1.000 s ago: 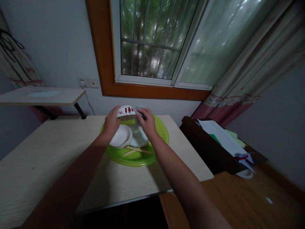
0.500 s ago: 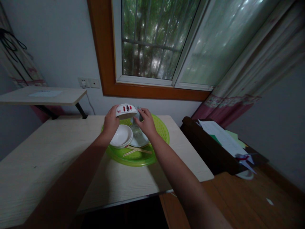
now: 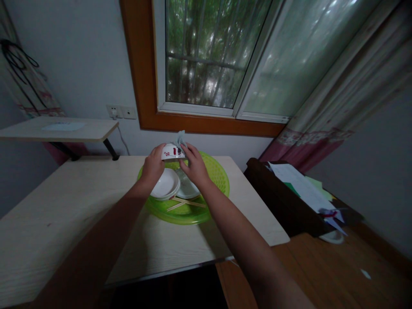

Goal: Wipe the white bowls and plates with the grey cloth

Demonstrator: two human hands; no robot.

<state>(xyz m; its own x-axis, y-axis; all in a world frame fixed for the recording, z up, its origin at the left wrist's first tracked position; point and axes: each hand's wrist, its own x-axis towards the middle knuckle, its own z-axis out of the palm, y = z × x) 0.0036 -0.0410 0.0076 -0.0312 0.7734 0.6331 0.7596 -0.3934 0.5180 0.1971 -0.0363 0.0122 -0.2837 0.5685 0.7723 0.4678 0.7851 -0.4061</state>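
Observation:
My left hand (image 3: 153, 166) grips the left side of a white bowl (image 3: 169, 152) with red and black prints, tilted and held up over a green tray (image 3: 219, 178). My right hand (image 3: 195, 166) is closed on a pale grey-blue cloth (image 3: 180, 138), pressing it against the bowl's right side. Part of the cloth sticks up above the bowl. Below on the tray sit stacked white bowls (image 3: 165, 184), beside a plate (image 3: 188, 189) partly hidden by my right hand. Crossed chopsticks (image 3: 189, 202) lie in front of them.
The tray stands on a pale wooden table (image 3: 80, 201) against the wall, under a window. A raised shelf (image 3: 96, 128) is at the left. Right of the table, papers (image 3: 289, 182) lie on a dark piece of furniture (image 3: 273, 193).
The cloth has moved up and left over the bowl's side, now covering part of its print. My right hand has come closer to the left hand, and the bowl has shifted slightly right.

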